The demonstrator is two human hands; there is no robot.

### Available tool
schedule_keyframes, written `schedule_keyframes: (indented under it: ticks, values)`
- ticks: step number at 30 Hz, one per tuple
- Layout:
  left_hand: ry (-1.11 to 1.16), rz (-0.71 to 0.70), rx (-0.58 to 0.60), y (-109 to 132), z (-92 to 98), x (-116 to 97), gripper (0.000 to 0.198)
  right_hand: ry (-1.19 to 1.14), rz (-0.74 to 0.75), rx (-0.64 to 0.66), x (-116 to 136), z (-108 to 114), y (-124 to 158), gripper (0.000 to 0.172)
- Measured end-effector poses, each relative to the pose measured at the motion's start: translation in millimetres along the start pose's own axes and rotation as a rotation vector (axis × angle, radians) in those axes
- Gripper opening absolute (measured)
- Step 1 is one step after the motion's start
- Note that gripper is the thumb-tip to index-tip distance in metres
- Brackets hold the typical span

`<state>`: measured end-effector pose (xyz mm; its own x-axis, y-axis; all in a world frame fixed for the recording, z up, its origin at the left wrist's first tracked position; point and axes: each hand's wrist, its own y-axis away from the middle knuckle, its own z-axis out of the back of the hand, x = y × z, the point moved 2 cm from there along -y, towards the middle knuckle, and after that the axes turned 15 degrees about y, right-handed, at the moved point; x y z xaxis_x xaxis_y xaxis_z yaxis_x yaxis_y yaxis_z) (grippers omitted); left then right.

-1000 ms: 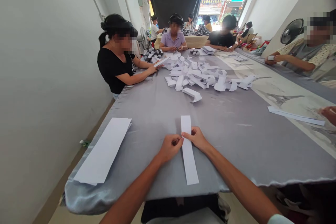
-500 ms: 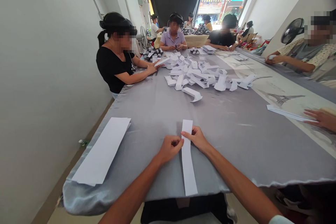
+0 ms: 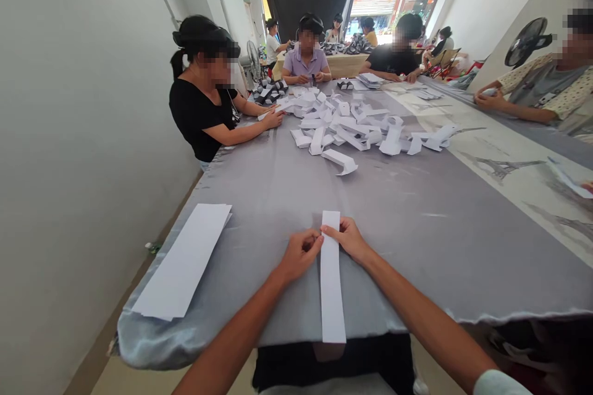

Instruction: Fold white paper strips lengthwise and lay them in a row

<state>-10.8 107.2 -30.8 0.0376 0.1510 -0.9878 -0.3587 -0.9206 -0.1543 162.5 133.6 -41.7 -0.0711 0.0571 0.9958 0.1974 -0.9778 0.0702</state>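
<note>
A long white paper strip [image 3: 332, 287] lies on the grey tablecloth [image 3: 417, 241], running from near the table's front edge away from me. My left hand [image 3: 300, 253] pinches the strip's left edge close to its far end. My right hand [image 3: 348, 238] is closed on the right edge at the same spot, thumb on top of the paper. Both hands sit close together.
A stack of wide white paper sheets [image 3: 185, 259] lies at the left front. A heap of folded white paper pieces [image 3: 352, 126] fills the table's middle. Several people sit around the table, one in black [image 3: 204, 99] at the left, one at the right [image 3: 542, 89].
The strip has slid toward me, so less of it reaches beyond my hands. The other person's hand at the right edge has left the view.
</note>
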Motion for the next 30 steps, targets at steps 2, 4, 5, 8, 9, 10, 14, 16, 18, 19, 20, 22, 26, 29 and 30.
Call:
schedule_keyframes:
  ticks: [2,4,5,8,9,10,14,16,18,19,20,22,26,29,30]
  values:
    - [-0.022,-0.012,0.0,-0.2,0.2,0.0,0.035,0.002,0.008,0.002,0.7,0.3,0.3,0.047]
    - [-0.062,-0.026,-0.001,0.1,0.3,-0.2,0.033,0.004,0.034,0.007,1.5,1.4,0.8,0.046]
    - [-0.078,-0.03,-0.002,0.3,0.3,-0.4,0.031,0.009,0.051,0.011,1.9,2.0,1.2,0.046]
    - [-0.087,-0.023,0.01,0.7,-0.4,-2.1,0.028,0.043,0.097,0.041,3.4,3.2,2.3,0.044]
    - [-0.08,-0.014,0.015,0.7,-0.7,-2.8,0.027,0.057,0.103,0.047,4.0,3.3,2.5,0.044]
    - [-0.071,-0.004,0.022,0.7,-1.0,-3.5,0.025,0.069,0.103,0.05,4.5,3.3,2.7,0.043]
    - [-0.042,0.018,0.031,1.0,-1.1,-4.4,0.021,0.067,0.075,0.011,6.9,3.0,3.4,0.039]
    - [-0.041,0.025,0.039,1.2,-0.8,-3.1,0.02,0.058,0.081,-0.011,8.4,2.7,3.8,0.038]
    - [-0.041,0.032,0.053,1.1,-0.7,-1.4,0.019,0.053,0.087,-0.027,9.3,2.6,4.2,0.037]
    - [-0.04,0.035,0.061,0.9,-0.8,-0.8,0.019,0.049,0.085,-0.033,9.5,2.6,4.2,0.037]
    - [-0.036,0.039,0.07,0.5,-1.1,-0.4,0.02,0.046,0.082,-0.04,9.4,2.8,4.2,0.038]
    - [-0.031,0.043,0.082,-0.3,-1.7,-0.7,0.02,0.045,0.085,-0.062,9.2,3.6,4.0,0.039]
    - [-0.036,0.054,0.098,-1.2,-3.6,-3.1,0.023,0.058,0.089,-0.121,8.8,5.5,3.7,0.039]
    - [-0.016,0.057,0.088,-1.2,-4.0,-3.9,0.029,0.04,0.078,-0.12,8.7,4.6,3.2,0.041]
    - [-0.007,0.048,0.072,-1.3,-3.6,-4.1,0.032,0.028,0.082,-0.109,8.6,4.0,2.8,0.042]
